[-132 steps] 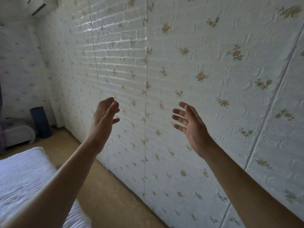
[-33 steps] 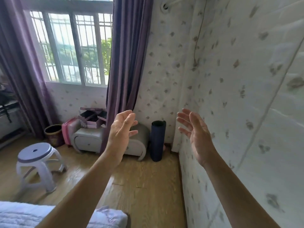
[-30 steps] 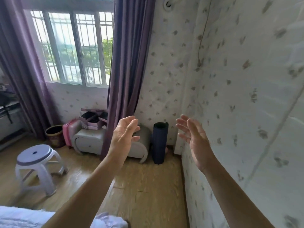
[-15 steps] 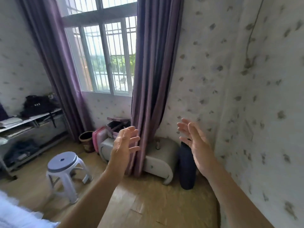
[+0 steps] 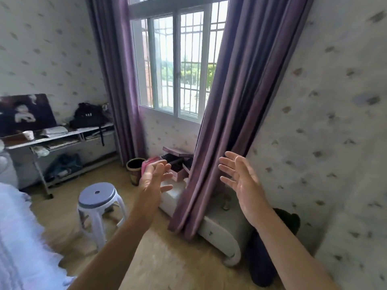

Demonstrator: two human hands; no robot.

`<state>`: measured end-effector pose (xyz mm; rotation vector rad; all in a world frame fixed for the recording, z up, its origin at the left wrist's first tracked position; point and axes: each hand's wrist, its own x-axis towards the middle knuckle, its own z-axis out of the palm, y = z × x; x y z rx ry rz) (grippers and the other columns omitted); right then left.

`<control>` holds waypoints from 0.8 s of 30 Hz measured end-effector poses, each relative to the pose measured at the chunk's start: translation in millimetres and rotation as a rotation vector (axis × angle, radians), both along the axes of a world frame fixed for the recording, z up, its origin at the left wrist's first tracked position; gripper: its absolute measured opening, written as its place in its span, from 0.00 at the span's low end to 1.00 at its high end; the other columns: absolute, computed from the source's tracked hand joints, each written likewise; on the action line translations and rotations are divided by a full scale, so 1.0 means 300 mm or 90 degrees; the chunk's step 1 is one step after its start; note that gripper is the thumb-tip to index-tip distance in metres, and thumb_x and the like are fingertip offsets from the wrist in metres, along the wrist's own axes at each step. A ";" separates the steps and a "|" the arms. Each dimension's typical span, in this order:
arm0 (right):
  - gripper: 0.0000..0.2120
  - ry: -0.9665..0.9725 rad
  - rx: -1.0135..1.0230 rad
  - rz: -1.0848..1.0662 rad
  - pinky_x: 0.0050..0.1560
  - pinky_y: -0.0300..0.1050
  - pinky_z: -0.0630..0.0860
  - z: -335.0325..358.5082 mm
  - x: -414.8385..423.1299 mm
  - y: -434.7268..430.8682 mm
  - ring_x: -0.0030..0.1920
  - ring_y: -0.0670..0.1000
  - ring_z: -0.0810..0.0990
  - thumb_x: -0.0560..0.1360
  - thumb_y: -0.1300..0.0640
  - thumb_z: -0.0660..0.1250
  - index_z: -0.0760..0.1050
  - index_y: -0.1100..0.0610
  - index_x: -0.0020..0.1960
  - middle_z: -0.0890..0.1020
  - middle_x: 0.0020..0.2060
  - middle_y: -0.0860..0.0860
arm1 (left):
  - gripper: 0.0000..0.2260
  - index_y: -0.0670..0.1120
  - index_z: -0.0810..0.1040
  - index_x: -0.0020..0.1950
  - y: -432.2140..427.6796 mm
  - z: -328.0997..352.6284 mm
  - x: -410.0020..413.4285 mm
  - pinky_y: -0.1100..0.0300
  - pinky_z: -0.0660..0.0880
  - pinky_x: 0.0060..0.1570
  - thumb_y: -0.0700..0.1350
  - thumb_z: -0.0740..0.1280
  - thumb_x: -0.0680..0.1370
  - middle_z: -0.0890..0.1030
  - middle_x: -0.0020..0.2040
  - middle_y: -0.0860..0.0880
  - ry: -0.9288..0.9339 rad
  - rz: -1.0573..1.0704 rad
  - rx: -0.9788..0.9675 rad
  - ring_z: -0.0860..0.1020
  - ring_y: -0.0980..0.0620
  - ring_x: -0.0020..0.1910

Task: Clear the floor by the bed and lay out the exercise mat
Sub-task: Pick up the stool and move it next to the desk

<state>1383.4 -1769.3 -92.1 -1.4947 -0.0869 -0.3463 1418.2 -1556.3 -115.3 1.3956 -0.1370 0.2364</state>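
Note:
A dark blue rolled exercise mat (image 5: 261,262) stands upright in the right corner, between the wall and a low white cabinet (image 5: 222,231); my right forearm hides part of it. A white plastic stool (image 5: 98,204) stands on the wooden floor beside the bed (image 5: 18,243). My left hand (image 5: 154,177) and my right hand (image 5: 240,183) are raised in the air in front of me, fingers straight and spread, palms facing each other, holding nothing. Both are well above the floor and apart from the mat.
Purple curtains (image 5: 230,114) hang by the window, the right one draping over the cabinet. Pink boxes (image 5: 178,166) and a dark bin (image 5: 135,170) sit under the window. A grey shelf table (image 5: 58,141) with a black bag lines the left wall.
The view has swung left from the wall to the window and moved closer to the cabinet and mat. Both hands stay raised and open in front of me.

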 end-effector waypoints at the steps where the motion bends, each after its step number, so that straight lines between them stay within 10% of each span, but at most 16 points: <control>1: 0.23 0.005 -0.002 0.008 0.68 0.55 0.75 0.000 0.070 0.001 0.63 0.48 0.80 0.77 0.33 0.61 0.76 0.47 0.64 0.83 0.61 0.48 | 0.22 0.44 0.74 0.66 -0.001 -0.003 0.065 0.52 0.79 0.51 0.58 0.59 0.81 0.80 0.62 0.43 0.006 0.012 -0.008 0.79 0.44 0.60; 24: 0.26 0.023 0.059 0.298 0.64 0.57 0.76 -0.083 1.498 0.058 0.62 0.54 0.82 0.75 0.38 0.61 0.74 0.52 0.67 0.82 0.61 0.54 | 0.24 0.45 0.75 0.63 0.045 -0.040 1.108 0.50 0.78 0.52 0.59 0.58 0.75 0.80 0.61 0.44 0.066 0.305 0.054 0.79 0.44 0.60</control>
